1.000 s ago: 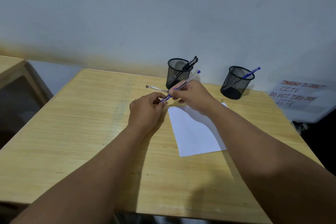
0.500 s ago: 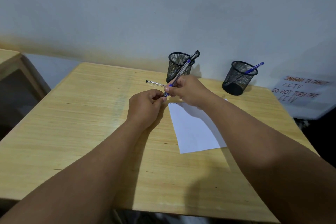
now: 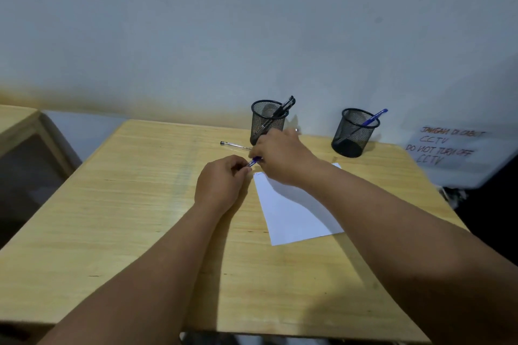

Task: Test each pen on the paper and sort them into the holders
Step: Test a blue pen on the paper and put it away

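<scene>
My right hand (image 3: 280, 158) grips a blue pen (image 3: 255, 160), most of it hidden inside the fist. My left hand (image 3: 221, 182) pinches that pen's near end, just left of the white paper (image 3: 294, 213). Both hands meet above the paper's top left corner. A clear pen (image 3: 234, 145) lies on the wooden table (image 3: 112, 218) behind the hands. The left black mesh holder (image 3: 267, 120) contains black pens. A single blue pen (image 3: 374, 117) stands in the right mesh holder (image 3: 353, 133).
The grey wall rises right behind both holders. A handwritten notice about CCTV (image 3: 445, 145) hangs at the right, past the table's edge. Another wooden table (image 3: 16, 123) stands at the far left, with a gap between.
The blue pen stood up across the left holder half a second ago; my right hand has turned and now covers most of it. My left hand still pinches its near end.
</scene>
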